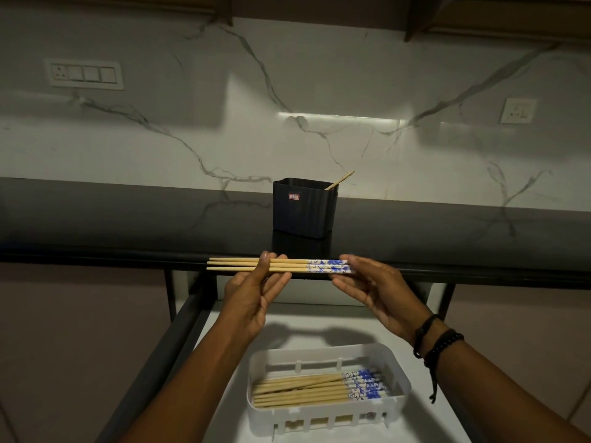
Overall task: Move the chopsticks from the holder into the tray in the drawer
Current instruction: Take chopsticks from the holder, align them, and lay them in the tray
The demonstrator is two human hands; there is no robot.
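Observation:
Three wooden chopsticks (297, 265) with blue-and-white patterned ends lie level between my hands, above the open drawer. My left hand (252, 292) holds their plain ends between thumb and fingers. My right hand (377, 292) pinches the patterned ends. Behind them on the dark counter stands the black ribbed holder (303, 209), with one chopstick (340, 180) leaning out of its right corner. Below, the white tray (396, 378) in the drawer holds several chopsticks (307, 391) laid side by side, patterned ends to the right.
The drawer floor (319, 324) is white, with dark rails at its left (179, 334). The counter's front edge (128, 257) runs across just behind my hands. A marble wall carries a switch plate (83, 74) and a socket (518, 110).

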